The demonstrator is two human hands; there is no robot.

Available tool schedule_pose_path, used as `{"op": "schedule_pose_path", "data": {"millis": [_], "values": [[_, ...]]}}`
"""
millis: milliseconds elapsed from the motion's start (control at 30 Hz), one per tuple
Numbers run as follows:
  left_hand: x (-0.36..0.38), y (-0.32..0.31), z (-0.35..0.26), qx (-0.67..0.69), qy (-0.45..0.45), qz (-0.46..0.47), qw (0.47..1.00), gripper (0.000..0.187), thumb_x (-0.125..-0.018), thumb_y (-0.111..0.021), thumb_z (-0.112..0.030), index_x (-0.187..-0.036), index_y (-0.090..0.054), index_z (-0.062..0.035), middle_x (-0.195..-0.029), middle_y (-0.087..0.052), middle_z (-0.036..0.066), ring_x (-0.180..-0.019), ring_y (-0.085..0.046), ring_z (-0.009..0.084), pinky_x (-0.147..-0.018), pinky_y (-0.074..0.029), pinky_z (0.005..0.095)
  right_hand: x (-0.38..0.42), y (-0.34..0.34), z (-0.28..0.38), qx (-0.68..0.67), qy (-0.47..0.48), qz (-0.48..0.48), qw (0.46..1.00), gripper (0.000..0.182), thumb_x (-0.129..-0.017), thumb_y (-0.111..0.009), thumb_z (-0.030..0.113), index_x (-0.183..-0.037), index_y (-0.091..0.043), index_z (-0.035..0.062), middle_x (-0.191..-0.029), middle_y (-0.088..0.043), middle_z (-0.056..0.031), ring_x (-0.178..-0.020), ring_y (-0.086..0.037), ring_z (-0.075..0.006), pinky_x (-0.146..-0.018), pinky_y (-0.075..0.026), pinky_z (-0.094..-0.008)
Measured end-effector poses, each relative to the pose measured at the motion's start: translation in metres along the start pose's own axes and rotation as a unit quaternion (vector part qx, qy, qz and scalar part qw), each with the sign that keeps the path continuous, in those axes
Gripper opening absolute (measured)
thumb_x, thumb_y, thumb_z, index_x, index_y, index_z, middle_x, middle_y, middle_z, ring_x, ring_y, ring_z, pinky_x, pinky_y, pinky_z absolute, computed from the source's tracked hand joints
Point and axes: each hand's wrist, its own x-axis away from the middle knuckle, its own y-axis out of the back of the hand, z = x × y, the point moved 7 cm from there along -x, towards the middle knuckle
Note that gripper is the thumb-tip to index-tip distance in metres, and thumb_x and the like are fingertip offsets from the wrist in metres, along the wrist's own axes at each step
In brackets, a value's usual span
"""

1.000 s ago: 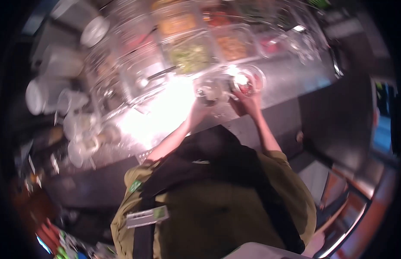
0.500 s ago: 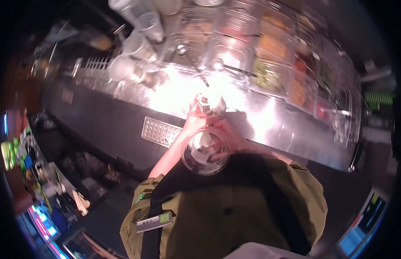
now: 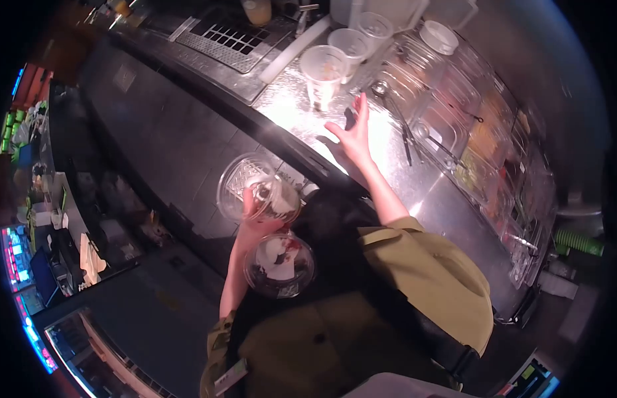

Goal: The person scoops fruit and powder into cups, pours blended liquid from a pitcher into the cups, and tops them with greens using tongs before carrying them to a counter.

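Observation:
My left hand [image 3: 255,224] is wrapped round a clear plastic cup [image 3: 272,199] with white and dark contents, held off the counter's near edge. Just below it, a second clear round container [image 3: 280,265] with white and red contents sits close to my wrist; what supports it is hard to make out. My right hand [image 3: 353,136] reaches over the bright steel counter, fingers apart and holding nothing. Nearest to its fingertips stands a tall clear cup [image 3: 324,74] with bits of something inside.
Clear tubs of coloured food [image 3: 484,136] line the right of the counter [image 3: 424,192]. Long-handled spoons [image 3: 407,136] lie beside them. More cups [image 3: 350,45] and a white tub [image 3: 438,38] stand at the back. A drain grate [image 3: 232,40] is at upper left.
The view has turned. My hands, close together before, are now apart: the left is at the lower left with the cup, and the right has opened and stretched out over the counter.

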Motion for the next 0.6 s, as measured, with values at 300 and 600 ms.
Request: {"op": "schedule_pose_path", "data": {"millis": [300, 600], "values": [[0.014, 0.128, -0.054, 0.069, -0.093, -0.104, 0.988, 0.076, -0.061, -0.067, 0.005, -0.121, -0.023, -0.0101, -0.103, -0.049, 0.014, -0.077, -0.059, 0.0226, -0.059, -0.053, 0.0301, -0.025, -0.087, 0.017, 0.041, -0.001, -0.107, 0.993, 0.062, -0.064, -0.072, 0.017, -0.116, -0.042, 0.001, -0.106, -0.052, -0.0137, -0.099, -0.049, -0.0225, -0.085, -0.039, -0.0328], [-0.082, 0.302, -0.14, 0.09, -0.118, -0.115, 0.982, 0.086, -0.062, -0.07, 0.001, -0.131, -0.019, -0.009, -0.121, -0.04, 0.009, -0.111, -0.041, 0.0194, -0.091, -0.036, 0.0311, -0.056, -0.332, 0.073, -0.064, -0.038, 0.225, 0.971, 0.056, -0.061, -0.072, 0.009, -0.11, -0.046, -0.0033, -0.102, -0.053, -0.0125, -0.096, -0.051, -0.018, -0.082, -0.041, -0.0308]]}}
